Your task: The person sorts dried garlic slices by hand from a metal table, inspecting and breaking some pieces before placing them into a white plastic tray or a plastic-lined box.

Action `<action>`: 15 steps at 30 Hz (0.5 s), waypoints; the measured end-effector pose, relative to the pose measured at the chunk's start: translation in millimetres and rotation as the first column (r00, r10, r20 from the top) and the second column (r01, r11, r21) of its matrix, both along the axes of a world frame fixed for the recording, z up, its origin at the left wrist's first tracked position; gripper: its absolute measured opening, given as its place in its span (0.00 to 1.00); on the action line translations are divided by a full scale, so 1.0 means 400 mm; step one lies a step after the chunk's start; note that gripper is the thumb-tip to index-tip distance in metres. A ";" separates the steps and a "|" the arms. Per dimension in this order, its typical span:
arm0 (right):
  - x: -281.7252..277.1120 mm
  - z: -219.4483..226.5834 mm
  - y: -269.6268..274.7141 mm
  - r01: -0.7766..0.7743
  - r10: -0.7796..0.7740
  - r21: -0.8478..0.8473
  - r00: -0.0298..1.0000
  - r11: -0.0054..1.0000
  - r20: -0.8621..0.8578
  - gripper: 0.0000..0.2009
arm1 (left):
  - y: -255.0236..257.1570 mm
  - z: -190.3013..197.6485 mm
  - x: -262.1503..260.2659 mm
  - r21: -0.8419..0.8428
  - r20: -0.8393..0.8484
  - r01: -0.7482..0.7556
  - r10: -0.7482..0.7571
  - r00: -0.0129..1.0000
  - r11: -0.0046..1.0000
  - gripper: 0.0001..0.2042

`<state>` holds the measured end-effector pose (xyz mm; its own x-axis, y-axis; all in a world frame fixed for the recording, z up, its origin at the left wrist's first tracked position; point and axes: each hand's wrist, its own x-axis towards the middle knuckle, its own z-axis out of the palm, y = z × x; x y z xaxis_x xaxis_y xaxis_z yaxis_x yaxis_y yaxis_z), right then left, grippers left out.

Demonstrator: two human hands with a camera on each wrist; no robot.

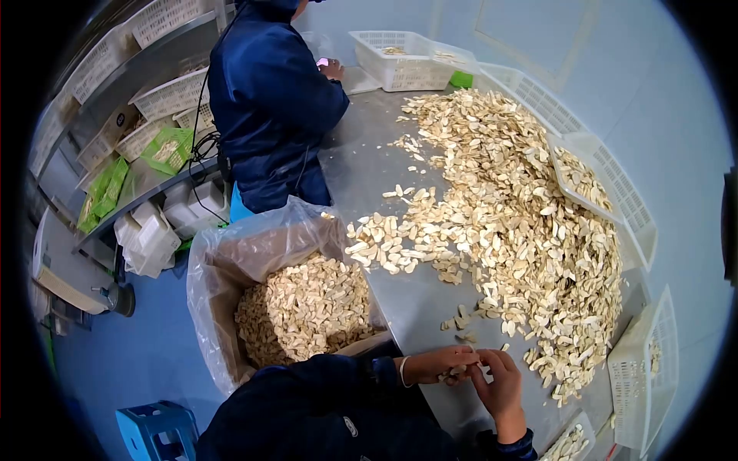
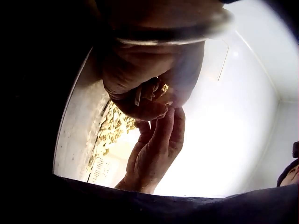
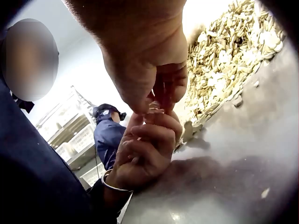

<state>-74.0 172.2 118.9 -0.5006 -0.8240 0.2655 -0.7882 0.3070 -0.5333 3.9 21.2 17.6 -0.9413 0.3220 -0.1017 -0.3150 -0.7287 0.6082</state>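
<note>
My left hand, with a bracelet at its wrist, is curled round several pale dried slices, which show between its fingers in the left wrist view. My right hand meets it at the fingertips, over the near edge of the metal table. Between the two hands' fingertips, a small pale slice is pinched, mostly hidden by the fingers. A large heap of dried slices spreads over the table just beyond my hands, with a few loose slices closest to them.
Left of the table stands a plastic-lined box of slices. White baskets line the table's right and far sides. Another person in blue works at the far left, by shelves of baskets. A blue stool is on the floor.
</note>
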 end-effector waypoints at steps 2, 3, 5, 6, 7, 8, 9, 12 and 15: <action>-0.002 -0.008 0.004 0.006 -0.006 0.005 1.000 1.000 0.012 0.11 | 0.004 -0.029 -0.004 0.006 -0.018 0.003 -0.003 1.000 1.000 0.16; -0.003 -0.011 0.005 0.021 -0.021 0.013 0.999 1.000 0.039 0.11 | 0.006 -0.016 0.001 0.006 -0.007 -0.019 0.019 1.000 1.000 0.15; -0.005 -0.014 0.006 0.036 -0.037 0.017 0.997 0.999 0.062 0.12 | 0.005 -0.009 0.004 0.001 0.006 -0.043 0.043 0.999 0.999 0.15; -0.006 -0.015 0.007 0.039 -0.039 0.012 0.998 0.999 0.058 0.11 | 0.005 -0.011 0.004 -0.002 0.008 -0.044 0.044 0.999 0.999 0.15; -0.006 -0.015 0.008 0.042 -0.042 0.008 0.998 0.999 0.054 0.11 | 0.006 -0.011 0.004 -0.005 0.011 -0.044 0.044 0.999 0.999 0.15; -0.006 -0.015 0.009 0.047 -0.047 0.000 0.997 0.999 0.055 0.10 | 0.006 -0.011 0.004 0.000 0.015 -0.045 0.045 0.999 0.999 0.15; -0.007 -0.015 0.009 0.052 -0.051 -0.007 0.997 0.999 0.057 0.10 | 0.006 -0.009 0.003 0.005 0.019 -0.045 0.045 0.999 0.999 0.15; -0.004 -0.008 0.011 0.093 -0.092 -0.011 0.994 0.996 0.067 0.09 | 0.007 0.018 0.006 0.023 0.064 -0.087 0.086 0.994 0.996 0.14; 0.003 0.000 0.012 0.143 -0.143 0.001 0.989 0.990 0.046 0.09 | 0.005 0.020 0.007 0.004 0.046 -0.092 0.092 0.995 0.996 0.14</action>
